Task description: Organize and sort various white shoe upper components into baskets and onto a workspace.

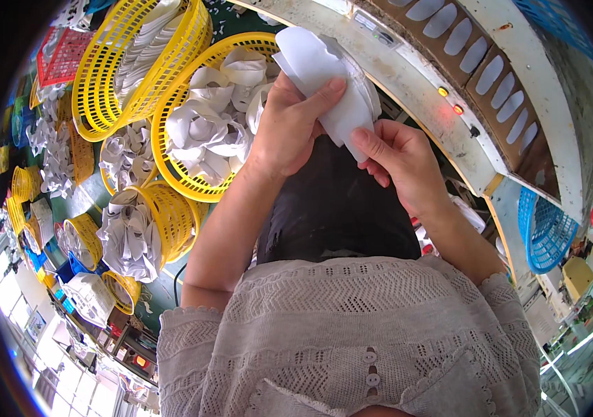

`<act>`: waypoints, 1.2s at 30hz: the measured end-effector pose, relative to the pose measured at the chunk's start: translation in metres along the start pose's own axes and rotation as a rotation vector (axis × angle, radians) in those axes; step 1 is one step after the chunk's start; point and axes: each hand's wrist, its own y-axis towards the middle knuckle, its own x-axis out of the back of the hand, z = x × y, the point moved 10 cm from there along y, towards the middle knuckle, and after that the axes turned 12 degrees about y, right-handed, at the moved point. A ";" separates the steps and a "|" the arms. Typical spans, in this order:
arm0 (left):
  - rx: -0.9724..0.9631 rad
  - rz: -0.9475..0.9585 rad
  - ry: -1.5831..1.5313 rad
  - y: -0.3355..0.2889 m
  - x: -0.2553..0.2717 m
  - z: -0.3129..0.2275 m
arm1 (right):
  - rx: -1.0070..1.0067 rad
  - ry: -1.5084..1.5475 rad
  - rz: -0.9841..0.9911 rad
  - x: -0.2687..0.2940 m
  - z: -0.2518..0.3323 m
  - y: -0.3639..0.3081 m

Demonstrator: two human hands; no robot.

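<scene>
In front of my lap, both hands hold a small stack of thin, white, curved sheet pieces (352, 115) with rounded edges. My left hand (289, 128) grips the stack from the left, thumb lying across its top face. At its lower tip, my right hand (404, 160) pinches the pieces between thumb and curled fingers. The layers fan slightly apart along the right edge. Just left of my left hand stands a round yellow plastic basket (171, 167), heaped with loose, curled white pieces (206, 125) of similar material.
Another yellow basket (91, 104) at upper left holds neatly stacked white sheets. More baskets and white piles crowd the left side. To the right, a machine with a pale metal edge (477, 163) carries a brown belt (442, 69) with several white oval pieces. A blue basket (546, 229) hangs below it.
</scene>
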 end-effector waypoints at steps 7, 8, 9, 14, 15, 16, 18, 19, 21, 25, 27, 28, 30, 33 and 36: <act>0.079 0.063 -0.046 -0.010 -0.008 -0.002 | 0.375 -0.611 -0.099 0.009 0.013 -0.004; 0.085 0.069 -0.078 -0.010 -0.010 -0.003 | 0.427 -0.795 -0.102 0.006 0.016 -0.006; 0.084 0.070 -0.077 -0.011 -0.011 -0.003 | 0.429 -0.794 -0.103 0.010 0.016 -0.006; 0.196 0.167 -0.015 -0.017 -0.015 0.009 | 0.467 -1.324 0.313 0.007 0.001 0.009; 0.187 0.168 -0.013 -0.017 -0.014 0.011 | 0.476 -1.328 0.314 0.012 0.006 0.011; 0.112 0.194 0.147 -0.019 -0.016 0.009 | 0.481 -1.064 0.165 0.030 0.025 0.015; 0.043 0.212 0.301 -0.027 -0.021 0.012 | 0.467 -0.798 0.029 0.036 0.050 0.015; 0.020 0.237 0.371 -0.031 -0.026 0.014 | 0.525 -0.599 0.068 0.022 0.077 0.009; -0.007 0.303 0.508 -0.033 -0.036 0.013 | 0.588 -0.397 0.100 0.006 0.101 0.010; 0.025 0.327 0.525 -0.034 -0.039 0.021 | 0.745 -0.684 0.261 -0.028 0.111 0.000; 0.001 0.374 0.479 -0.033 -0.042 0.018 | 0.811 -0.688 0.320 -0.035 0.113 -0.004; -0.001 0.371 0.479 -0.034 -0.041 0.017 | 0.802 -0.651 0.326 -0.032 0.112 -0.001; 0.015 0.402 0.559 -0.040 -0.046 0.021 | 0.789 -0.618 0.329 -0.029 0.109 0.003; -0.010 0.413 0.624 -0.043 -0.049 0.020 | 0.378 -0.390 0.252 -0.011 0.078 0.031; 0.032 0.439 0.806 -0.050 -0.050 0.025 | 0.145 -0.319 0.104 0.011 0.055 0.035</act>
